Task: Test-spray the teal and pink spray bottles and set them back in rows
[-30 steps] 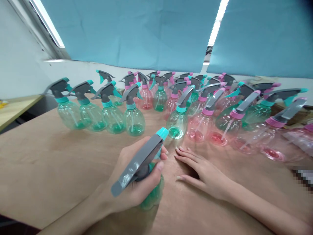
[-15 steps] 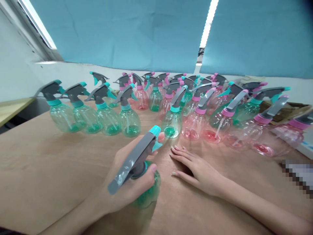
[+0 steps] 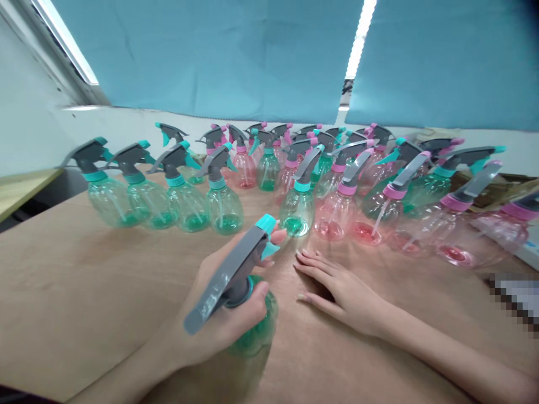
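Broadly, table (image 3: 63, 292) is supporting other bottles (image 3: 224, 209). In front, green bottle (image 3: 260, 331) is being gripped by left hand (image 3: 219, 335), fingers curling around neck (image 3: 239, 293), probably for control. Right hand (image 3: 353, 295) is resting on table, fingers spread, presumably for support.

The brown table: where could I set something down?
Bare table shows left of the left hand, in front of four green bottles, and between the right forearm and the front pink bottles. Behind those, more bottles crowd together.
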Demonstrator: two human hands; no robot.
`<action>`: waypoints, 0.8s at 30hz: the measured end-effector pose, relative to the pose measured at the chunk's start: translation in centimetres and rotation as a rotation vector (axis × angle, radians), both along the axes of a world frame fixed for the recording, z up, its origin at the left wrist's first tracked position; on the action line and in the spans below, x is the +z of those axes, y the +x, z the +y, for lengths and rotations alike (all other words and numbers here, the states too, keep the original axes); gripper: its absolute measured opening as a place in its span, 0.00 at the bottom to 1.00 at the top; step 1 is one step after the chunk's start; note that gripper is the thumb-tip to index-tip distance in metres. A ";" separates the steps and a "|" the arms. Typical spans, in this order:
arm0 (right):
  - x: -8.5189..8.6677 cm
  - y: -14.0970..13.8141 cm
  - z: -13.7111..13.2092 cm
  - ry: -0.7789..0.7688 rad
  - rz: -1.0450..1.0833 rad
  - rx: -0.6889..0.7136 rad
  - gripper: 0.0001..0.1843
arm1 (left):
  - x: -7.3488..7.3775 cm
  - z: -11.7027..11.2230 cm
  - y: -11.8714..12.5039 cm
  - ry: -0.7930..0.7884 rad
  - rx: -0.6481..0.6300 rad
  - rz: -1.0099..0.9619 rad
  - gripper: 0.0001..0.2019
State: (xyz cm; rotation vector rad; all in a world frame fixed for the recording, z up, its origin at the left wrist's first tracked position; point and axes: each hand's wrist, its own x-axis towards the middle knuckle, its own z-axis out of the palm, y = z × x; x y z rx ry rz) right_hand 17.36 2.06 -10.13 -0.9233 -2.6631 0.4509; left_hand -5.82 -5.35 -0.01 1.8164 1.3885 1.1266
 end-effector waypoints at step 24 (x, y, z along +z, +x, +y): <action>-0.4 0.0 0.0 0.002 0.053 0.001 0.31 | 0.2 0.4 0.2 0.041 -0.067 -0.077 0.27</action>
